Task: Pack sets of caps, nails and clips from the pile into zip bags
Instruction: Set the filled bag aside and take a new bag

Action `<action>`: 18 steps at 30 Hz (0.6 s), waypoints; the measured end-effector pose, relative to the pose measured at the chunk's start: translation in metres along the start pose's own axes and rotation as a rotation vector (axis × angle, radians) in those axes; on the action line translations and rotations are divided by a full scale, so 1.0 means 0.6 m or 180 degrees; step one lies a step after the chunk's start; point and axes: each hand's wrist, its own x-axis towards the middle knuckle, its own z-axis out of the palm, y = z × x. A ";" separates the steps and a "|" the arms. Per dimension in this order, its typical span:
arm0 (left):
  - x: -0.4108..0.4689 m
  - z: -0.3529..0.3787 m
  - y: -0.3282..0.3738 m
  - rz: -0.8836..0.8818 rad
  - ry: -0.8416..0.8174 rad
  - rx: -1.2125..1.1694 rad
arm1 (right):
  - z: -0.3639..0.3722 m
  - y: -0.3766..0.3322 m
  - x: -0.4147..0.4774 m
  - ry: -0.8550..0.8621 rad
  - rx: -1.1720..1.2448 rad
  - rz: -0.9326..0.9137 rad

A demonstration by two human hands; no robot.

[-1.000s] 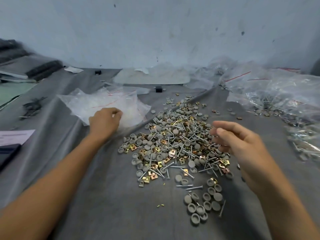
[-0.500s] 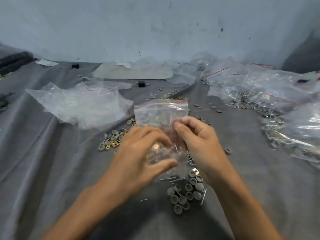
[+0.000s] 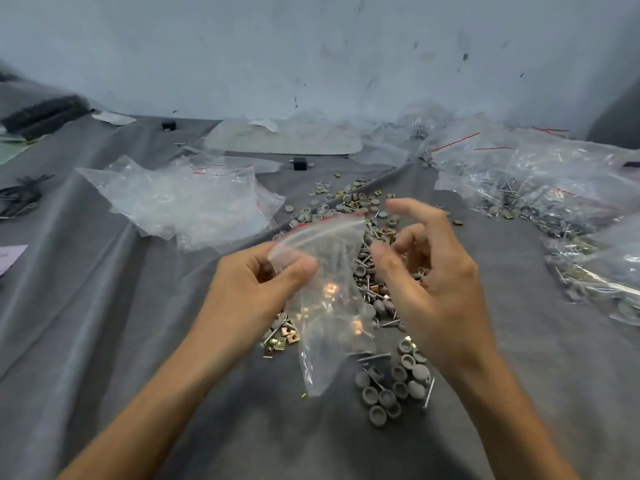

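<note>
Over the pile (image 3: 349, 199), my left hand (image 3: 249, 289) pinches a zip bag (image 3: 332, 306) near its seal; right hand (image 3: 433, 282) hovers, fingers loose, empty. Bag-opening step, I judge: spread its mouth next.

clear plastic zip bag (image 3: 329, 306): transparent, red seal strip
round plastic caps (image 3: 420, 370): matte grey
square metal clips (image 3: 278, 342): brassy gold
thin metal nails (image 3: 374, 357): silver
tabletop cloth (image 3: 104, 323): plain dark grey
far wall (image 3: 311, 46): pale blue-white, dark specks

A scuffed pale wall (image 3: 311, 53) rises behind a grey cloth-covered surface (image 3: 86, 306).
</note>
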 end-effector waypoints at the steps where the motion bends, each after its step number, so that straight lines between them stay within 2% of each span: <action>1: -0.002 -0.004 0.001 0.0232 -0.0012 0.0276 | -0.001 -0.006 -0.002 -0.0084 0.0006 -0.0253; 5: -0.016 -0.002 0.013 0.0843 -0.0140 0.0835 | -0.004 -0.019 -0.008 -0.0774 -0.0044 -0.0588; 8: -0.019 -0.002 0.028 0.0751 -0.0169 0.0479 | -0.009 -0.021 -0.012 -0.0990 -0.0028 -0.0492; 11: -0.017 -0.004 0.035 0.0512 -0.0195 0.0175 | -0.016 -0.018 -0.013 -0.1333 0.0211 -0.0012; 14: -0.021 -0.003 0.040 0.0355 -0.0466 0.0120 | -0.016 -0.021 -0.013 -0.1750 0.0568 0.0311; 16: -0.027 -0.003 0.044 0.0239 -0.0680 0.0183 | -0.014 -0.025 -0.012 -0.1524 0.0642 0.0311; 18: -0.033 -0.005 0.041 0.0142 -0.0672 0.0632 | -0.016 -0.024 -0.007 -0.0903 0.0772 0.0390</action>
